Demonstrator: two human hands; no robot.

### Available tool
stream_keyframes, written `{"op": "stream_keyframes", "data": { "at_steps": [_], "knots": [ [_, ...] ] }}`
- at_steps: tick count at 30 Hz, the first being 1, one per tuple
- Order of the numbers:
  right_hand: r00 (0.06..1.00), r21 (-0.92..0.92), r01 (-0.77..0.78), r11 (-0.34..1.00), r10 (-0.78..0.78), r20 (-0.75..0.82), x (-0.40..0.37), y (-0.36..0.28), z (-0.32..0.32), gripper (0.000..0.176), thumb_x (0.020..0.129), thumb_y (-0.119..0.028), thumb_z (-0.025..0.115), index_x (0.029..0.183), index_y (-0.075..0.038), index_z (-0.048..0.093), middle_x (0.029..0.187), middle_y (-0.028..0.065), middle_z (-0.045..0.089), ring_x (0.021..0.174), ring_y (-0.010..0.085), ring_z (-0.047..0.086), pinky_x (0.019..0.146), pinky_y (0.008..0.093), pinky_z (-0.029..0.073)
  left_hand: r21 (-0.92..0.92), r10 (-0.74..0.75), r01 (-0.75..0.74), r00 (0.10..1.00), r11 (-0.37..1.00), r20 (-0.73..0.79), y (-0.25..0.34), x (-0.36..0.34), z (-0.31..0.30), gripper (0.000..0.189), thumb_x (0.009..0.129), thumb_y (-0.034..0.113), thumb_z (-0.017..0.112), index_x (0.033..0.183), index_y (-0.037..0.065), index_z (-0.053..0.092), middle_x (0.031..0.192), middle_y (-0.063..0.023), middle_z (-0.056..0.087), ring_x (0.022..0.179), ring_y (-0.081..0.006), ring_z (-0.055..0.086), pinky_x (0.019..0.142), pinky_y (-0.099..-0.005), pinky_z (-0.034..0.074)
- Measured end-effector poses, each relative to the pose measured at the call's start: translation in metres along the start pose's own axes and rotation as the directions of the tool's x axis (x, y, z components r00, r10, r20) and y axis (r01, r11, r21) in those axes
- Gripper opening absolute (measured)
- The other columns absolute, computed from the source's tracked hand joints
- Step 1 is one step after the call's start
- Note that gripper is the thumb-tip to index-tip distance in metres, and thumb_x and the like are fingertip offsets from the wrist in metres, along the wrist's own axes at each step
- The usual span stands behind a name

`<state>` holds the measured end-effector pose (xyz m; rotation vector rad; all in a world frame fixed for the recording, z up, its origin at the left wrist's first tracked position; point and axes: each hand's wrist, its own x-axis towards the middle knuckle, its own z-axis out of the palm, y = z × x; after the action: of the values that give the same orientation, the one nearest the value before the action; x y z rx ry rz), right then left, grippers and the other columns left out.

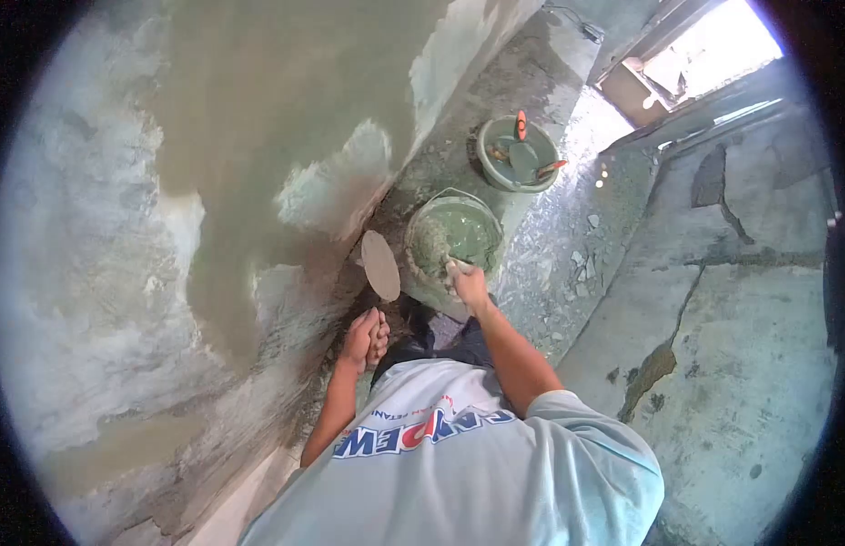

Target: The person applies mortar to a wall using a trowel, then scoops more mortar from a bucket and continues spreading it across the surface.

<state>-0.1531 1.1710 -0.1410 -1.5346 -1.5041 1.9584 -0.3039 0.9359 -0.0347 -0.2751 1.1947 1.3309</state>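
My left hand (366, 338) is closed in a fist beside the wall, just below a flat, oval, grey-brown tool (380, 266). It appears to grip that tool by a handle, most of which is hidden. Over the near rim of a bucket (416, 289), my right hand (466, 282) is closed around the pale end of a tool. The tool's working end is down in the wet grey mortar (474, 232), so its kind does not show. Mortar is heaped at the left inside the bucket, whose wire handle stands up at the far side.
Beyond the bucket stands a basin (484, 156) holding trowels with orange-tipped handles (521, 126). The partly plastered wall (240, 155) rises close on the left. Rubble (581, 264) litters the floor at right, beside a cracked wall (713, 309). A bright opening (713, 50) is at upper right.
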Motion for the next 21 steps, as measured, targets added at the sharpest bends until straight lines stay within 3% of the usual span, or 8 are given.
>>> {"op": "stream_keyframes", "data": {
  "at_steps": [1, 5, 12, 13, 16, 17, 20, 21],
  "knots": [
    [0.998, 0.051, -0.062, 0.997, 0.06, 0.037, -0.012, -0.008, -0.006, 0.032, 0.1, -0.029, 0.064, 0.117, -0.004, 0.075, 0.078, 0.0022, 0.069, 0.061, 0.0092, 0.059, 0.055, 0.0276, 0.046, 0.013, -0.003, 0.003, 1.0, 1.0, 0.003, 0.002, 0.004, 0.002, 0.029, 0.105, 0.043, 0.053, 0.097, 0.015, 0.051, 0.069, 0.004, 0.047, 0.046, -0.0057, 0.04, 0.038, -0.023, 0.034],
    [0.991, 0.033, 0.127, 0.991, -0.128, 0.044, -0.015, 0.011, -0.018, 0.035, 0.102, -0.028, 0.063, 0.126, -0.004, 0.072, 0.083, -0.0003, 0.069, 0.071, 0.0064, 0.055, 0.064, 0.0239, 0.045, 0.014, -0.026, 0.026, 1.0, 1.0, 0.005, 0.003, 0.028, 0.012, 0.037, 0.103, 0.052, 0.052, 0.092, 0.016, 0.05, 0.064, 0.0049, 0.044, 0.043, -0.0065, 0.038, 0.037, -0.0245, 0.033],
    [0.997, 0.055, -0.053, 0.997, 0.056, -0.053, -0.112, -0.109, -0.039, 0.04, 0.102, -0.032, 0.064, 0.132, -0.006, 0.069, 0.076, -0.0016, 0.063, 0.057, 0.0042, 0.045, 0.052, 0.0245, 0.039, 0.062, 0.017, -0.017, 1.0, 0.998, 0.0, -0.02, 0.088, 0.031, 0.045, 0.101, 0.063, 0.045, 0.088, 0.02, 0.048, 0.059, 0.0066, 0.039, 0.042, -0.0085, 0.035, 0.038, -0.0269, 0.031],
    [0.998, 0.071, -0.007, 0.997, 0.012, -0.06, -0.125, -0.122, -0.041, 0.037, 0.1, -0.027, 0.063, 0.132, -0.007, 0.069, 0.076, -0.0008, 0.063, 0.054, 0.0054, 0.046, 0.05, 0.0261, 0.04, 0.072, 0.011, -0.009, 1.0, 0.997, -0.018, -0.019, 0.09, 0.043, 0.047, 0.101, 0.064, 0.044, 0.086, 0.02, 0.048, 0.058, 0.0064, 0.038, 0.041, -0.0096, 0.034, 0.037, -0.0284, 0.031],
    [0.969, -0.118, 0.192, 0.974, -0.207, -0.135, -0.144, -0.13, -0.045, 0.04, 0.096, -0.019, 0.062, 0.134, -0.005, 0.066, 0.075, -0.0003, 0.063, 0.056, 0.0085, 0.05, 0.054, 0.0272, 0.044, 0.028, -0.011, 0.009, 0.999, 1.0, 0.049, -0.028, 0.114, 0.072, 0.048, 0.1, 0.065, 0.043, 0.083, 0.02, 0.048, 0.056, 0.0061, 0.037, 0.04, -0.0108, 0.034, 0.037, -0.0293, 0.03],
    [0.942, -0.235, 0.248, 0.94, -0.29, -0.168, -0.151, -0.139, -0.043, 0.047, 0.093, -0.013, 0.059, 0.138, -0.001, 0.062, 0.082, 0.0081, 0.068, 0.067, 0.0163, 0.062, 0.064, 0.0324, 0.05, -0.083, -0.038, 0.047, 0.993, 0.995, 0.11, -0.033, 0.122, 0.084, 0.051, 0.1, 0.066, 0.043, 0.08, 0.019, 0.048, 0.055, 0.0053, 0.039, 0.039, -0.0116, 0.035, 0.037, -0.0299, 0.031],
    [0.813, -0.4, 0.461, 0.792, -0.558, -0.168, -0.174, -0.173, -0.029, 0.051, 0.091, -0.011, 0.058, 0.14, 0.002, 0.057, 0.096, 0.02, 0.07, 0.086, 0.0286, 0.069, 0.078, 0.0396, 0.052, -0.055, 0.107, -0.097, 0.97, 0.994, 0.216, -0.031, 0.123, 0.129, 0.051, 0.098, 0.067, 0.046, 0.082, 0.018, 0.05, 0.055, 0.0048, 0.039, 0.038, -0.012, 0.033, 0.037, -0.031, 0.027],
    [0.721, -0.427, 0.57, 0.702, -0.676, -0.15, -0.173, -0.174, -0.024, 0.053, 0.089, -0.008, 0.056, 0.141, 0.004, 0.054, 0.105, 0.0273, 0.067, 0.097, 0.04, 0.067, 0.084, 0.046, 0.051, -0.091, 0.029, -0.002, 0.954, 0.996, 0.297, -0.027, 0.122, 0.133, 0.047, 0.102, 0.06, 0.044, 0.083, 0.017, 0.052, 0.063, 0.0045, 0.046, 0.048, -0.0111, 0.043, 0.046, -0.0293, 0.037]
  ]
}}
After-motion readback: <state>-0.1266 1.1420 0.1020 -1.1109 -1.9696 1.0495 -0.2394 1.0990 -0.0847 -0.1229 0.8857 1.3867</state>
